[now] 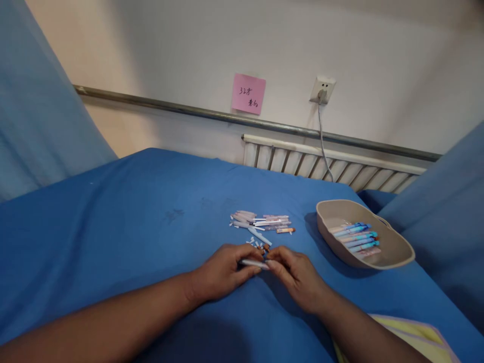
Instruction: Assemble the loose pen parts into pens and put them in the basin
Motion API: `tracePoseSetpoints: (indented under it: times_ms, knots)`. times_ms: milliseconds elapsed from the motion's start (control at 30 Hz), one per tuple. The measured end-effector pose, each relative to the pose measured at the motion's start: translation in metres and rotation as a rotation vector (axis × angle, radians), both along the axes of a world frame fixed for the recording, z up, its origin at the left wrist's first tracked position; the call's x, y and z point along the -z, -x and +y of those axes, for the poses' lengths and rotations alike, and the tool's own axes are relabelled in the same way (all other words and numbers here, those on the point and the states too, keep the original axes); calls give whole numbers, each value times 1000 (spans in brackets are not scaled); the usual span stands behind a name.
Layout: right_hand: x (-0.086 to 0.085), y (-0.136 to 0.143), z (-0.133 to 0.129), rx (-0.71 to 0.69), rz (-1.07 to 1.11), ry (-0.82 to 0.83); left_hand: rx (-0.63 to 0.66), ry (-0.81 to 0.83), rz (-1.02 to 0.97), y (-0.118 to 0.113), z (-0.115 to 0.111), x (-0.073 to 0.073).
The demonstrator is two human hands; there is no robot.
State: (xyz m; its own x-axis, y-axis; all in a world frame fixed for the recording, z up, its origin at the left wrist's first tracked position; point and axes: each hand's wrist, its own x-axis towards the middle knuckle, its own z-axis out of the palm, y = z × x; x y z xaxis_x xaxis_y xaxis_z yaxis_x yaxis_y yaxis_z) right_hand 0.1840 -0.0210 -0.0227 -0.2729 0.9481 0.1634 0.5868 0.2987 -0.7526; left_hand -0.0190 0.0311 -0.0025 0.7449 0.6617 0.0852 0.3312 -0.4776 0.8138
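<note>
Between my two hands is a slim pale pen barrel (252,263). My left hand (226,271) is closed round its left part, thumb below and fingers above. At its right end, the thumb and fingertips of my right hand (297,276) pinch it. Just beyond the fingers lie small brown and white pen parts (259,245), partly hidden by the hands. Farther back, loose pen barrels and white refills (245,219) are spread in a pile. An orange-brown piece (284,230) rests at the pile's right side.
A beige basket (328,207) with several blue-tipped pens (359,237) stands on the right of the blue-covered table (124,222). Yellow cloth (412,333) lies near my right forearm. Behind are a radiator (295,160), a wall rail and a plugged-in socket (322,89). Blue curtains hang at both sides.
</note>
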Motion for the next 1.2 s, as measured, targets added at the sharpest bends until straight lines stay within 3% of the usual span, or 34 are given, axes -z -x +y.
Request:
tracePoseSetpoints:
  times_ms: [167,367,600,833,933,1067,1200]
  knots:
    - [0,0,-1,14,-26,-91,-20,27,-6,-1,0,-1]
    - [2,1,1,-10,71,64,36,-13,-14,-1,-1,-1]
    - [2,1,-2,-25,-25,-51,3,-36,-14,-1,-1,-1]
    - [6,1,-1,-106,108,146,29,-151,18,1,-7,-3]
    - [4,2,-1,-76,122,105,-6,-98,-14,2,-4,-1]
    - [5,0,2,64,114,14,-73,44,-66,0,0,1]
    - [7,-2,5,90,184,10,-113,169,-121,-2,3,3]
